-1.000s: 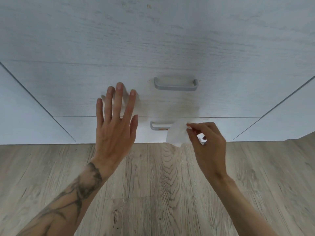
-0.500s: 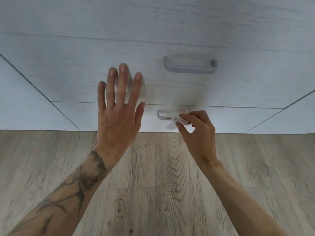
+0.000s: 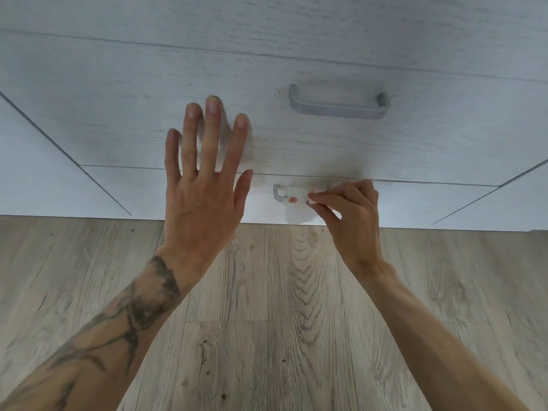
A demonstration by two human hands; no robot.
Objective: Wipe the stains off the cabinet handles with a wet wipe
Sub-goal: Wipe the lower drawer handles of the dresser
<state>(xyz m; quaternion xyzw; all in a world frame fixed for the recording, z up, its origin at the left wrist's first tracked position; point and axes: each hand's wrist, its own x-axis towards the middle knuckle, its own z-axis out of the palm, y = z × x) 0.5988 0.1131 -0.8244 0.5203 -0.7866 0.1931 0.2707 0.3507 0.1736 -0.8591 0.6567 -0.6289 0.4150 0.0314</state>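
Note:
Two grey handles sit on pale wood-grain drawer fronts. The upper handle (image 3: 338, 103) is bare and in full view. Only the left end of the lower handle (image 3: 278, 193) shows. My right hand (image 3: 350, 215) pinches a white wet wipe (image 3: 296, 198) and presses it onto the lower handle; an orange stain shows on the wipe. My left hand (image 3: 204, 185) is spread flat, fingers apart, against the upper drawer front to the left of both handles, holding nothing.
The cabinet (image 3: 118, 93) fills the upper half of the view, with angled door panels (image 3: 35, 173) at both sides. Wood-look laminate floor (image 3: 267, 321) runs from the cabinet base toward me.
My right hand carried the wipe from just in front of the lower handle onto it. The view tilted and moved closer; my left hand stays spread on the drawer front.

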